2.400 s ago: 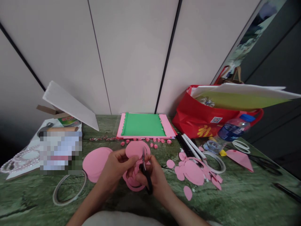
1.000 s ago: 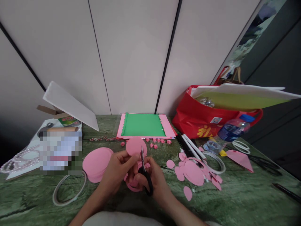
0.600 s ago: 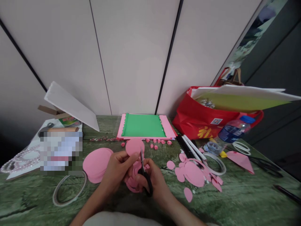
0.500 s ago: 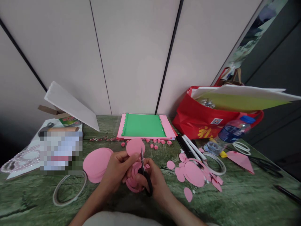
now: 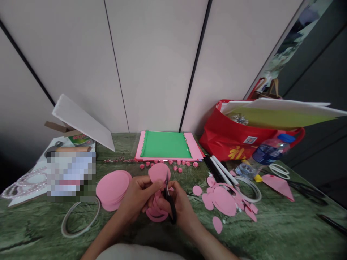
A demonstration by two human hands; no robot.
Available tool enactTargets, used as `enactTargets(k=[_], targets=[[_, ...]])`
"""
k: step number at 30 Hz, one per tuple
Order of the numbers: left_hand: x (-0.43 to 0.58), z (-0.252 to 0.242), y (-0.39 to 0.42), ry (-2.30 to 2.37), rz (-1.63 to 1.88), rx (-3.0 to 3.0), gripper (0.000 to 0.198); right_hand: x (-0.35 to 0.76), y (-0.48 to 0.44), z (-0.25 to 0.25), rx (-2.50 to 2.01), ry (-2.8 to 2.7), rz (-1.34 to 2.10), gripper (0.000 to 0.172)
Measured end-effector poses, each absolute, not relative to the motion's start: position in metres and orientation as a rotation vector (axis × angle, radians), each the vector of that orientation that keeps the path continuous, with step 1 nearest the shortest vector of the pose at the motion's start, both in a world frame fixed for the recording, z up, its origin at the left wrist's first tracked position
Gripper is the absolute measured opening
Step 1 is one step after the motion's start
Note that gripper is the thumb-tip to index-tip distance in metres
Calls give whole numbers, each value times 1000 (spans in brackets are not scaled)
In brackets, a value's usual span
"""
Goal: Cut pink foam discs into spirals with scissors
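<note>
My left hand (image 5: 139, 195) pinches the lower edge of a pink paper circle (image 5: 159, 172) in front of me. My right hand (image 5: 180, 202) is wrapped round black-handled scissors (image 5: 171, 207), whose blades point up against the circle's right part. Curled pink paper strips (image 5: 156, 213) hang or lie just below both hands; which cannot be made out. Left of my left hand is a stack of pink circles (image 5: 113, 187). Small rolled pink pieces (image 5: 180, 169) lie in rows beyond the hands.
Pink cutouts (image 5: 223, 200) and white tape (image 5: 248, 188) lie at right, before a bottle (image 5: 271, 151) and red bag (image 5: 230, 137). Green paper (image 5: 168, 144) sits at the back. At left are a tape ring (image 5: 65, 225), beads (image 5: 32, 180) and a white board (image 5: 84, 121).
The pink circle and the scissors have shifted slightly to the right, and the circle sits a little lower. Both hands keep their hold.
</note>
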State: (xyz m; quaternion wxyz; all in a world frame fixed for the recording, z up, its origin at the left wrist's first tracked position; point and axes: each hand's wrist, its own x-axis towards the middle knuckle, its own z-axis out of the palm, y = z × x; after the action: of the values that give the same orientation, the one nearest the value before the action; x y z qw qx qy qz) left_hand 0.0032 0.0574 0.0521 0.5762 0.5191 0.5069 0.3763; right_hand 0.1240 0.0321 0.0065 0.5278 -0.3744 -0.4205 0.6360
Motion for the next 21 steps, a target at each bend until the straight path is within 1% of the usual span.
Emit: enactTargets(k=[5,11,21], targets=[[3,54,57,1178,895,1217,35,126,31,7,-895,-1022,1508,48],[1,56,57,1168,882,1205,30,126,32,6,-880,-1055,1510,50],[0,59,58,1161,902,1186,31,128,29,10,-895,-1044,1519,50]])
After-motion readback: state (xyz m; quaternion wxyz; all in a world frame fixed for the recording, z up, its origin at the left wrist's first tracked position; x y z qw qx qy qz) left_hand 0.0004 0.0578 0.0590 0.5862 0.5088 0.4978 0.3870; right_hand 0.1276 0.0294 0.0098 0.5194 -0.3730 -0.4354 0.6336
